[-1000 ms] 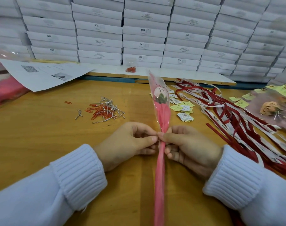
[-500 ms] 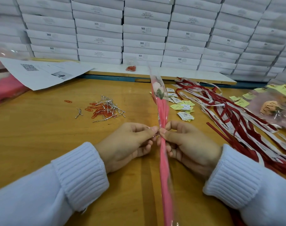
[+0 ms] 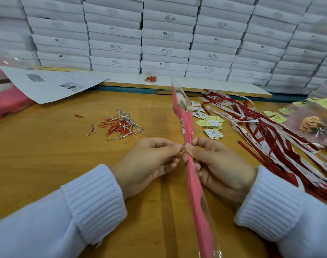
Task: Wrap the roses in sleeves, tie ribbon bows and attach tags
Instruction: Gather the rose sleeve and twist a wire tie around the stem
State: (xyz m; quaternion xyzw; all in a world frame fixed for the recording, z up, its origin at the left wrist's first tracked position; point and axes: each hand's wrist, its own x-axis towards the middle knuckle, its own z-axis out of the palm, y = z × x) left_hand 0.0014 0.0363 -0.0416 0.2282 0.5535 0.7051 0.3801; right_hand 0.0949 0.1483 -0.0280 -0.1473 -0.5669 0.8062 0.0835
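1. Left hand [image 3: 147,164] pinches a silver wire tie [image 3: 183,146] against the sleeved rose [image 3: 186,123] — thumb and forefinger tight.
2. Right hand [image 3: 220,164] grips the sleeved rose, fingers curled round.
3. Bloom points to twelve o'clock, stem to six, over the bench [image 3: 47,149].
4. Outward — tags [image 3: 213,125] at one, ribbons [image 3: 270,146] at two, loose ties [image 3: 123,123] at eleven.

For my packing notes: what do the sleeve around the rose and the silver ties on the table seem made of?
Sleeve: probably thin plastic film, clear and pink, glossy; the flower shows through and it glints. Silver ties: likely foil-covered wire, shiny; they lie kinked and bent.
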